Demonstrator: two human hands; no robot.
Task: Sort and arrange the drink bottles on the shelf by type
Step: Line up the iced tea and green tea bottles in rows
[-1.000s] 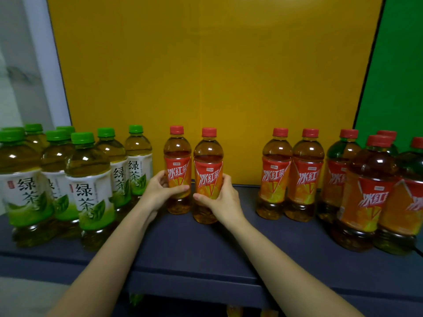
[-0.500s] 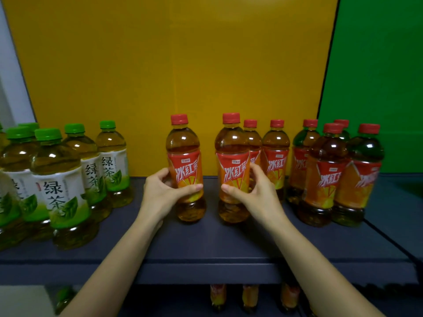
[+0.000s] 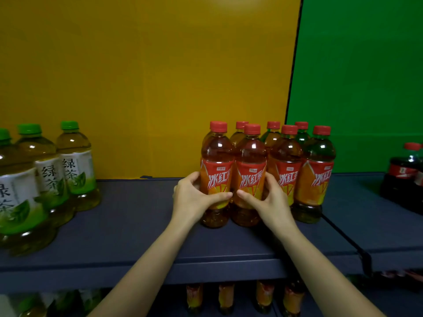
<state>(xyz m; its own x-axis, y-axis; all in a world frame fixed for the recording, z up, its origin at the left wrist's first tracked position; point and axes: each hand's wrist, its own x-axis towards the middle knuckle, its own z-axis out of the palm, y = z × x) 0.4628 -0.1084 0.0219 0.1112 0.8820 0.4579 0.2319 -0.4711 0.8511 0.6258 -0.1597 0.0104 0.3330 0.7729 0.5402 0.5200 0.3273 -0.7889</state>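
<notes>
Two red-capped iced tea bottles stood side by side near the shelf's (image 3: pixel 128 227) middle, touching the rest of the iced tea cluster (image 3: pixel 297 170) on their right. Left hand (image 3: pixel 194 200) was wrapped round the left bottle (image 3: pixel 216 170), right hand (image 3: pixel 269 202) round the right bottle (image 3: pixel 250 175). Green tea bottles (image 3: pixel 48 170) sat well apart, far left.

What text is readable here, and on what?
"冰红茶": on the red-orange labels of the red-capped bottles, including the two in the left hand and right hand.
"绿茶": on the white labels of the green-capped bottles.
Small tag above "冰红茶": too small to read.
Dark bottles far right: label blurred.
</notes>
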